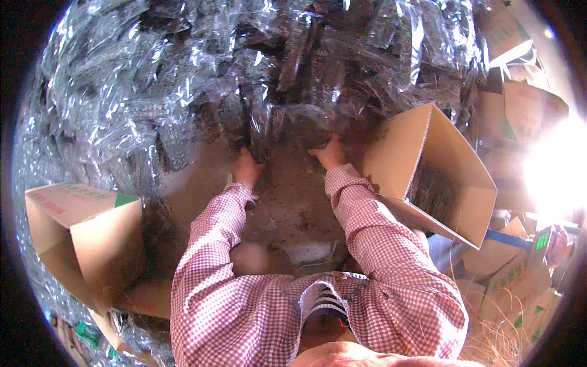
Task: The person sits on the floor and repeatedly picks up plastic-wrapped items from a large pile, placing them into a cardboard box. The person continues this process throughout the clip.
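Note:
A large heap of clear plastic packets with dark contents (124,87) rises before me. At its lower edge, my left hand (248,169) reaches forward, its fingertips partly hidden against dark packets. My right hand (331,153) is to the right, thumb and a finger spread apart, close to the packets; whether it touches one is unclear. Between and below both hands lies a brown, dusty surface (293,202). Just right of my right forearm, an open cardboard box (396,151) lies tilted, with dark contents visible inside.
Another open cardboard box (110,243) with printing stands at the left, near a flat cardboard piece (149,298). More printed cartons (534,110) are stacked at the right. Beside a bright light at the right edge, a small device with a green display (542,241) is visible.

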Tool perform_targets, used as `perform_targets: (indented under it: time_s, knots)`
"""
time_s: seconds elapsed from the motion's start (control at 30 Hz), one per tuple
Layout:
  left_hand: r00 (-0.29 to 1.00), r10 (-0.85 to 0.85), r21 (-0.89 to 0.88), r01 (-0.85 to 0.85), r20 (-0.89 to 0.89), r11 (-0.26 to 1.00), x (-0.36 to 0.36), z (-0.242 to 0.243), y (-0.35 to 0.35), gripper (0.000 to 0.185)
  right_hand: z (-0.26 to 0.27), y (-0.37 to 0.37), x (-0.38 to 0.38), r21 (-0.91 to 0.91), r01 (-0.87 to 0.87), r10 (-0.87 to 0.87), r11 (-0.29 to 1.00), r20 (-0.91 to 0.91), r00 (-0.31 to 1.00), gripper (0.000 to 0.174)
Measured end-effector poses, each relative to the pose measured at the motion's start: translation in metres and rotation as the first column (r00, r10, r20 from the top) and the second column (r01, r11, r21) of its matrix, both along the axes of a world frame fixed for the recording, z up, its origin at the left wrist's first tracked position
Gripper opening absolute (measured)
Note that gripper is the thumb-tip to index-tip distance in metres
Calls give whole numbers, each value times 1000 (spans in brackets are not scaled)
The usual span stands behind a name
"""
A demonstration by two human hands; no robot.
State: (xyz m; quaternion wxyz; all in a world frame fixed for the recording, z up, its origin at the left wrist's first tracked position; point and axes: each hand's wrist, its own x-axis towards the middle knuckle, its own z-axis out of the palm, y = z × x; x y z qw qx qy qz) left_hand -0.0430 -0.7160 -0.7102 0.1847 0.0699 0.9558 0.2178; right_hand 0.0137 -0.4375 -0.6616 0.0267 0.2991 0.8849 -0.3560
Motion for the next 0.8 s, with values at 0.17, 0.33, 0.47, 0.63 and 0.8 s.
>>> perform_targets:
  time_s: [0.17, 0.33, 0.47, 0.63, 0.8]
  knots:
    - [998, -48, 54, 46, 33, 997, 41, -30, -53, 57, -18, -35, 33, -183, -38, 72, 982, 185, 980, 93]
    - [999, 38, 418, -45, 25, 907, 91, -30, -105, 56, 15, -76, 52, -340, -292, 219, 894, -235, 947, 75]
    - [916, 183, 581, -370, 356, 725, 105, 14, -109, 44, 64, -41, -28, -588, -235, -140, 774, -521, 842, 49]
    - [849, 310, 454, -499, 429, 738, 120, 64, -95, 27, 81, 53, -137, -524, 99, -354, 846, -414, 839, 39]
    - [821, 295, 593, -561, 489, 578, 125, 80, -98, 22, 43, 59, -141, -536, 66, -302, 841, -366, 881, 38]
